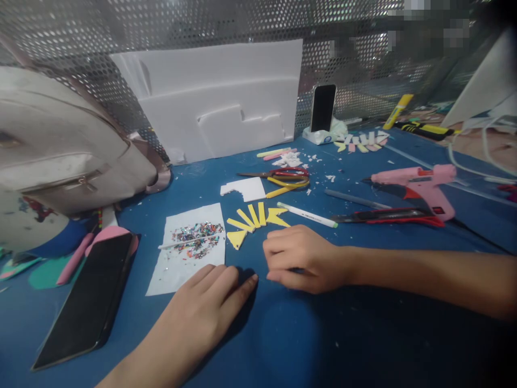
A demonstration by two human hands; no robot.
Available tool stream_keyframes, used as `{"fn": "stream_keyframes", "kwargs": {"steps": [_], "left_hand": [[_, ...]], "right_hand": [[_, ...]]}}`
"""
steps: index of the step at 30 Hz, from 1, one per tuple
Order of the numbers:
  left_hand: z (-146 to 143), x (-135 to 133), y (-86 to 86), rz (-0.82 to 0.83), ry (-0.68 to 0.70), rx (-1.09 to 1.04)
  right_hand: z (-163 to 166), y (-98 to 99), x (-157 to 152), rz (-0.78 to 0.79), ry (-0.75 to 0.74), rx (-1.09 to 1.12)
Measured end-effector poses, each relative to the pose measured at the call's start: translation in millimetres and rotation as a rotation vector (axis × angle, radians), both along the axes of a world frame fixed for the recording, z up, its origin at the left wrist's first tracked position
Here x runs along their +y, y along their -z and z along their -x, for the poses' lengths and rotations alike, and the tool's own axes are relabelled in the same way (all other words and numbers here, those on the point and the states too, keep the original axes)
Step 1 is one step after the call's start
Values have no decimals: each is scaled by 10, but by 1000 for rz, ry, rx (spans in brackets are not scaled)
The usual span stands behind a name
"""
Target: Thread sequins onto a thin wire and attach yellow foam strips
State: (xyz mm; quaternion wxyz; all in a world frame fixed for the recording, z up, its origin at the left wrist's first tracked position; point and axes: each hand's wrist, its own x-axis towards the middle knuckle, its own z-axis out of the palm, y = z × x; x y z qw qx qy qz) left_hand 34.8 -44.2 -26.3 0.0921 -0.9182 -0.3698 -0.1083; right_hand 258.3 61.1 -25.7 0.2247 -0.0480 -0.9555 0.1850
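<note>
My left hand [210,307] rests on the blue table with its thumb stretched out, its fingers by the lower edge of a white paper sheet [161,275]. Colourful glitter bits [197,237] and a thin white stick [165,247] lie on that sheet. My right hand [305,258] is loosely curled on the table, and nothing shows in it. Just beyond the hands are several yellow strips [253,214], a yellow triangle [236,238] and a notched yellow piece [278,216]. A white marker [307,214] lies behind my right hand.
Scissors [286,177], a white cut-out [248,189] and white scraps lie further back. At right are a pink glue gun [424,183] and a red box cutter [396,216]. A black phone [89,302] and a bag [68,140] occupy the left. A white foam board [226,97] leans behind.
</note>
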Motion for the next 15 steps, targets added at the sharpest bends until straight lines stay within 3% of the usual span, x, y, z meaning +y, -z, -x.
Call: {"fn": "stream_keyframes", "kwargs": {"steps": [8, 15], "left_hand": [[28, -27, 20, 20, -12, -3], [46, -27, 34, 31, -17, -8]], "right_hand": [[-1, -5, 32, 192, -18, -7], [3, 16, 47, 143, -26, -20]]}}
